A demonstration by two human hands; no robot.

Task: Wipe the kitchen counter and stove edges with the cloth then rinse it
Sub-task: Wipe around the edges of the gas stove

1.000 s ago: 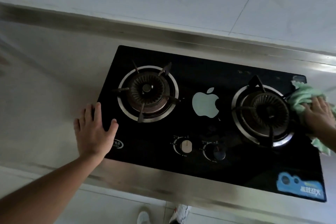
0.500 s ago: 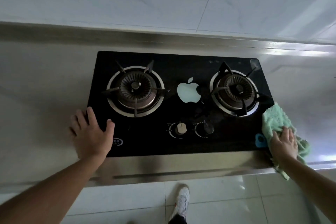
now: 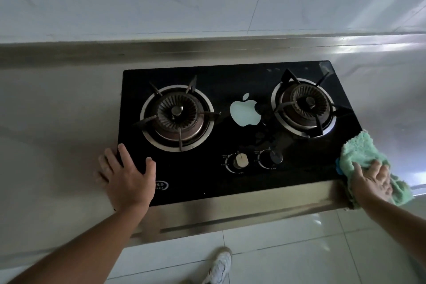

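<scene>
A black glass stove with two gas burners sits sunk in the steel counter. A light green cloth lies over the stove's front right corner and the counter beside it. My right hand presses flat on the cloth near the counter's front edge. My left hand rests flat, fingers spread, on the stove's front left corner, holding nothing.
Two knobs sit at the stove's front middle, with a white apple sticker above them. A steel backsplash ledge and tiled wall run behind. Below the counter edge are floor tiles and my white shoe.
My right hand has dragged the cloth from beside the right burner down to the stove's front right corner. The left hand has stayed on the front left corner.
</scene>
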